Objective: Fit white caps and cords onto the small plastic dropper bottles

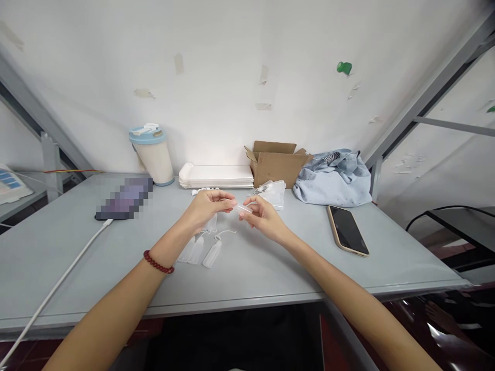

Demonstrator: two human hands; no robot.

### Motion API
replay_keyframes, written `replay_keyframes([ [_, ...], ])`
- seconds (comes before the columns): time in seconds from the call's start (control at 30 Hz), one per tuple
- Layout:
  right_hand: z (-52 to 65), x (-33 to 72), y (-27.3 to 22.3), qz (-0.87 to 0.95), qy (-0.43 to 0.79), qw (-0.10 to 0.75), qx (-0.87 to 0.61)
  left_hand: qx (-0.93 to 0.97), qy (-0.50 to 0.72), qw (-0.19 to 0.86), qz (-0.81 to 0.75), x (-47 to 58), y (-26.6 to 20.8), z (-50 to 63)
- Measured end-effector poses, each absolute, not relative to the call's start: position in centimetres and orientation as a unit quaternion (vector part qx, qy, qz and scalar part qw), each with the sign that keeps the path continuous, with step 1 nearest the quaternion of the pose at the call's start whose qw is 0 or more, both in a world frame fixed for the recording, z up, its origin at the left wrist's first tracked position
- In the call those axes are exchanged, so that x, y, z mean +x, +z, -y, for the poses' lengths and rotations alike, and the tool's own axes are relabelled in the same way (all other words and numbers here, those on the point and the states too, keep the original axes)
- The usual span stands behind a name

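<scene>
Over the middle of the table my left hand (212, 206) is closed in a pinch, with a thin pale strand at its fingertips. My right hand (265, 219) pinches a small clear plastic piece (243, 208) between thumb and fingers, close to the left fingertips. Whether the strand joins that piece I cannot tell. Below the hands lies a translucent bottle-shaped plastic piece (212, 255) with a thin white cord looped at its top. Several similar pieces (196, 251) lie to its left, partly under my left wrist. Small white items (204, 191) behind the left hand are mostly hidden.
Clear plastic bags (275, 193) lie before an open cardboard box (278, 167). A stack of white trays (216, 176), a lidded cup (154, 157) and a blue cloth (332, 180) line the wall. A phone (348, 231) lies right; a cabled, blurred device (126, 198) lies left.
</scene>
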State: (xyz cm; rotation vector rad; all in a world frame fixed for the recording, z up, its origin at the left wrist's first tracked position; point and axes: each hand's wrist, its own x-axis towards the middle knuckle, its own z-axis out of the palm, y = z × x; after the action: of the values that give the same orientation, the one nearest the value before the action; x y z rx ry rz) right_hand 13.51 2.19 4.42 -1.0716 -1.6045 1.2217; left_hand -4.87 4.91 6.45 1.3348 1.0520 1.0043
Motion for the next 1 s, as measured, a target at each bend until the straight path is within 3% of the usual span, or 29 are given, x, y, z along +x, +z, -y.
replay_keyframes([
  [0.33, -2.2, 13.9, 5.3, 0.536, 0.631, 0.409, -0.384, 0.620, 0.439, 0.508, -0.405, -4.9, 6.0, -5.1],
  [0.83, -2.3, 13.9, 4.1, 0.682, 0.392, 0.461, -0.411, 0.620, 0.321, 0.578, -0.421, -5.1, 6.4, -4.7],
  [1.0, -2.3, 14.0, 4.4, 0.684, 0.393, 0.471, -0.395, 0.602, 0.302, 0.625, -0.394, -5.1, 6.4, -4.5],
])
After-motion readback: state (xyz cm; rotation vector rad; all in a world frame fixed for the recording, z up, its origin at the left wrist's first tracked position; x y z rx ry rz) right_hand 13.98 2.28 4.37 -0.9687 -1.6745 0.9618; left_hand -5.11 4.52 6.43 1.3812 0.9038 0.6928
